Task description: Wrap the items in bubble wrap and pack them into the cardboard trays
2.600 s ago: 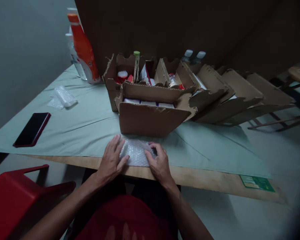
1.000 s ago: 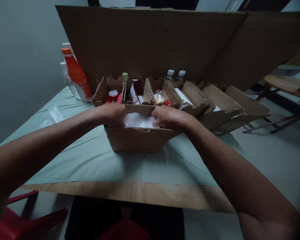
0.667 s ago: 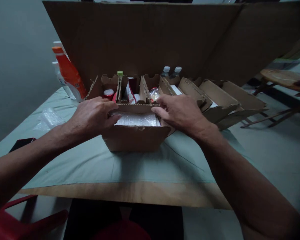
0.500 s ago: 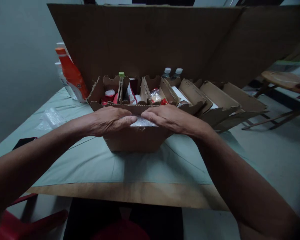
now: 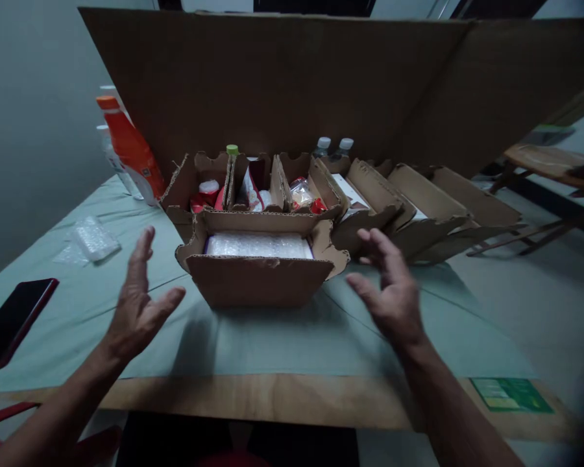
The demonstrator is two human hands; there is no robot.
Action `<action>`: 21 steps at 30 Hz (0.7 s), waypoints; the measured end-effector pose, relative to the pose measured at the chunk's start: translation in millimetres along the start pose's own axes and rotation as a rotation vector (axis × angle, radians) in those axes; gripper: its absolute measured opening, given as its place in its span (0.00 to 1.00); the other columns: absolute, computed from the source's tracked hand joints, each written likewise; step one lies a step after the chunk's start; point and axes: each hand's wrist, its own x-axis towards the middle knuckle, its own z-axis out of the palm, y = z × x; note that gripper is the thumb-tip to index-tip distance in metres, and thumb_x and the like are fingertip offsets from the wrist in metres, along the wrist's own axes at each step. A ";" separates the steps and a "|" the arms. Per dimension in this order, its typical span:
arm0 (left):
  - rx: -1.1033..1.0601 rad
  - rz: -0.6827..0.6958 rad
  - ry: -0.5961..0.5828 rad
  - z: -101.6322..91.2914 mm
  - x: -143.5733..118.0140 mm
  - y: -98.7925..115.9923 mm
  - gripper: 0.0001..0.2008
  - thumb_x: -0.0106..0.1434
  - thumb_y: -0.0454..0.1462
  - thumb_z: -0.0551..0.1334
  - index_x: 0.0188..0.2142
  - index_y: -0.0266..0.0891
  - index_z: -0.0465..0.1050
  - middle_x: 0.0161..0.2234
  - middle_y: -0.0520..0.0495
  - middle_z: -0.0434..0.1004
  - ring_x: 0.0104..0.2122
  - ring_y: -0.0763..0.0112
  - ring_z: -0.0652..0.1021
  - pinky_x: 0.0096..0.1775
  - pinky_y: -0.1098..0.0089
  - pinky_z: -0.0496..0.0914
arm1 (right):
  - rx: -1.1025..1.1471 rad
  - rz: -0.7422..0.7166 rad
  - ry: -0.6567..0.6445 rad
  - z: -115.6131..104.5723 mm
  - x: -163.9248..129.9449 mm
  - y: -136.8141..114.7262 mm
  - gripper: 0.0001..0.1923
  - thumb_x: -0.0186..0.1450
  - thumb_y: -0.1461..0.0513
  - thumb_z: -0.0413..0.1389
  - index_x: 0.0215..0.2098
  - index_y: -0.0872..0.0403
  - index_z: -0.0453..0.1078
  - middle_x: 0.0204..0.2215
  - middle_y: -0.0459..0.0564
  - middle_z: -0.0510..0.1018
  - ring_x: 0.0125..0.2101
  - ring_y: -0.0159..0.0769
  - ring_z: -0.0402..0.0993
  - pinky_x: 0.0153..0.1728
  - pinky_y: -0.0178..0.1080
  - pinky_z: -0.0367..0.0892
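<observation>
- Here my left hand (image 5: pixel 139 301) hangs above the table, fingers spread and palm turned inward, gripping nothing.
- My right hand (image 5: pixel 389 292) mirrors it on the other side, loose and spread too, with nothing in it.
- Between the two hands, but touching neither, sits the small cardboard box (image 5: pixel 260 280) on the pale green sheet (image 5: pixel 282 334) that covers the wooden table (image 5: pixel 272 402).
- The box's flaps stand out to either side, and the bubble wrap bundle (image 5: pixel 259 246) lies flat inside it, filling the opening from side to side.
- Just behind that box is a second open carton (image 5: pixel 209 170) split into compartments, holding a red-and-white jar, a green-capped bottle and some packets.
- To its right a row of folded cardboard boxes (image 5: pixel 433 201) leans one against the next.
- A tall sheet of cardboard (image 5: pixel 321 84) stands upright behind everything.
- At far left stands an orange bottle (image 5: pixel 129 152); nearer me lie another piece of bubble wrap (image 5: pixel 95 239) and a dark phone (image 5: pixel 14 321) in a red case.
- A green card (image 5: pixel 511 394) rests at the table's near right edge.
</observation>
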 end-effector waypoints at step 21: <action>-0.311 -0.253 0.209 21.9 -10.4 24.7 0.41 0.57 0.60 0.67 0.61 0.37 0.66 0.46 0.40 0.80 0.48 0.57 0.80 0.54 0.61 0.74 | 0.300 0.160 -0.120 84.4 -11.1 -55.8 0.39 0.57 0.35 0.61 0.55 0.51 0.71 0.47 0.57 0.80 0.50 0.48 0.77 0.53 0.51 0.72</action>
